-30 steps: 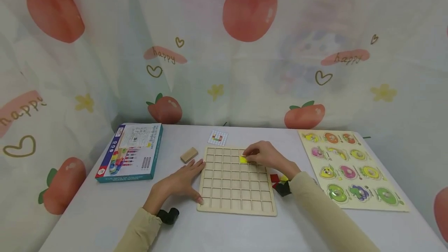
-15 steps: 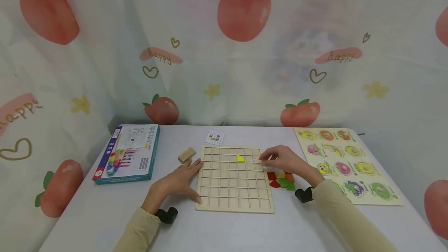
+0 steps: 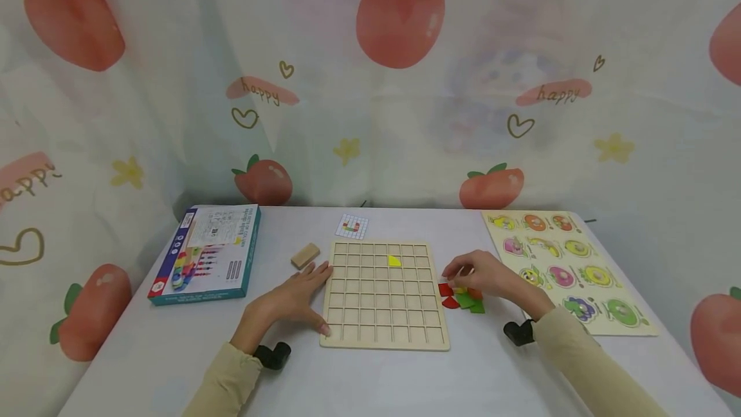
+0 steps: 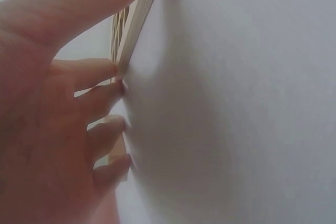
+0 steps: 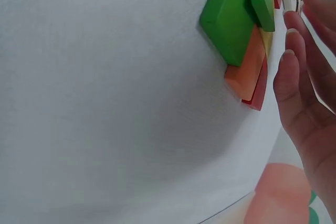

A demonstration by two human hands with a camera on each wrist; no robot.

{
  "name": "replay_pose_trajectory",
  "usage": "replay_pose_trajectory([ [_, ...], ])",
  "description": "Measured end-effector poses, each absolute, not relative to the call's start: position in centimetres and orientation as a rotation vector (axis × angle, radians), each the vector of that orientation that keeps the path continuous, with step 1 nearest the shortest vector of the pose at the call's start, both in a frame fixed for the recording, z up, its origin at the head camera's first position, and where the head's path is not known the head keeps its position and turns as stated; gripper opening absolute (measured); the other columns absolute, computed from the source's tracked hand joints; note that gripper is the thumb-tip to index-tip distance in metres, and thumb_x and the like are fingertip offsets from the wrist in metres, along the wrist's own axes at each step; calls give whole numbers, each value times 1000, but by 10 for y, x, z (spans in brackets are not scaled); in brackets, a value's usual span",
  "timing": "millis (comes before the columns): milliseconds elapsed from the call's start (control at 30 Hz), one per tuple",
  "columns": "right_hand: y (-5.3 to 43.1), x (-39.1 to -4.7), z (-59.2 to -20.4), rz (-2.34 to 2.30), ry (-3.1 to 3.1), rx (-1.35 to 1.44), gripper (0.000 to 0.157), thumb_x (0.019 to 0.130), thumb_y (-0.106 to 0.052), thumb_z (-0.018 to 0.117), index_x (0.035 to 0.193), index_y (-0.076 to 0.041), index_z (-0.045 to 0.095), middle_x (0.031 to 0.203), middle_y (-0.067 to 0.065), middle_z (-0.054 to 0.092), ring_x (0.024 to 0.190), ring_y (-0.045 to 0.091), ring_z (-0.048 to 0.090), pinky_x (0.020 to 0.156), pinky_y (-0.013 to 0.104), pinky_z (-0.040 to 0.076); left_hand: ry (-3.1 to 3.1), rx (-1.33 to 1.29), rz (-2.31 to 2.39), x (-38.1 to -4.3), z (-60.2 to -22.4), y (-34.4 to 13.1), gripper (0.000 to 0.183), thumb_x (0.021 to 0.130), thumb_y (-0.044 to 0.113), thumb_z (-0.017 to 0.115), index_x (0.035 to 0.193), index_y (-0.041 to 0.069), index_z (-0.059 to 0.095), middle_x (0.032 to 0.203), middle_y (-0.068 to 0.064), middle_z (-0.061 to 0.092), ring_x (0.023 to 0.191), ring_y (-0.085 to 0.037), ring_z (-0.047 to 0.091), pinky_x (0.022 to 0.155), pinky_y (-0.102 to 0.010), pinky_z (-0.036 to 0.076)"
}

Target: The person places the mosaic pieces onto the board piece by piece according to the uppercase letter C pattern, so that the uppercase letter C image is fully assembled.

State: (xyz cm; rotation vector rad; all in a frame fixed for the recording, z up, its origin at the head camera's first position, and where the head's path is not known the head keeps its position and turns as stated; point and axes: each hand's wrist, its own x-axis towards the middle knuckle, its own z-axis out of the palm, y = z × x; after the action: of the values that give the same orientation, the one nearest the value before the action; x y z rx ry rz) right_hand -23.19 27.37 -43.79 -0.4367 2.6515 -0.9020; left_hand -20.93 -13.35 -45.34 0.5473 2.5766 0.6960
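In my head view, the left hand (image 3: 289, 301) has its grip spread: the thumb sits on the near left corner of the grid board (image 3: 383, 301), the fingertips reach its left edge, and nothing is held. The right hand (image 3: 477, 273) hovers over the loose pieces (image 3: 465, 300), its grip relaxed, fingers slightly bent and close together. I make out nothing between them, though the hand is cut off by the edge of my right wrist view.

The board is pale wood, ridged into square cells; a yellow piece (image 3: 394, 261) with one rounded side lies in its second row from the far edge. To its right on the white tabletop (image 3: 382, 381), smooth, straight-sided green and orange pieces overlap red ones, partly hiding another yellow. A plain wooden block (image 3: 305, 255) lies just beyond the left fingertips. The gridded card's (image 3: 352, 226) pattern is too small to read.
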Motion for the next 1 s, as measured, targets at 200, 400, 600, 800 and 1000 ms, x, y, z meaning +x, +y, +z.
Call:
replay_pose_trajectory([
  [200, 274, -229, -442, -922, 2627, -454, 21, 91, -12, 76, 111, -7, 77, 101, 1, 74, 88, 17, 59, 71, 25, 52, 2571, 533, 702, -209, -452, -133, 120, 68, 36, 97, 163, 8, 29, 173, -7, 20, 161, -32, 7, 129, -57, 12],
  [400, 272, -228, -446, -882, 2659, -438, 20, 89, -16, 79, 108, -10, 77, 100, 0, 71, 89, 17, 56, 73, 27, 51, 2571, 531, 706, -208, -452, -133, 119, 68, 36, 96, 163, 9, 29, 173, -7, 20, 161, -32, 7, 129, -57, 12],
  [600, 269, -227, -448, -868, 2663, -449, 20, 85, -16, 84, 100, -10, 73, 89, 0, 64, 85, 18, 54, 71, 28, 49, 2566, 541, 711, -211, -458, -133, 119, 69, 37, 96, 163, 10, 28, 173, -6, 19, 162, -31, 5, 130, -56, 11],
  [800, 269, -226, -447, -905, 2642, -464, 14, 87, -13, 80, 96, -11, 69, 86, -1, 63, 83, 17, 54, 69, 25, 49, 2582, 549, 691, -220, -478, -137, 122, 67, 40, 96, 164, 15, 26, 174, -1, 16, 162, -28, 1, 130, -56, 10],
  [1000, 266, -231, -444, -966, 2646, -429, 8, 93, -12, 73, 100, -12, 72, 91, -1, 67, 86, 19, 57, 68, 25, 51, 2574, 537, 682, -215, -465, -135, 120, 69, 39, 96, 164, 13, 27, 174, -4, 17, 162, -30, 3, 129, -58, 11],
])
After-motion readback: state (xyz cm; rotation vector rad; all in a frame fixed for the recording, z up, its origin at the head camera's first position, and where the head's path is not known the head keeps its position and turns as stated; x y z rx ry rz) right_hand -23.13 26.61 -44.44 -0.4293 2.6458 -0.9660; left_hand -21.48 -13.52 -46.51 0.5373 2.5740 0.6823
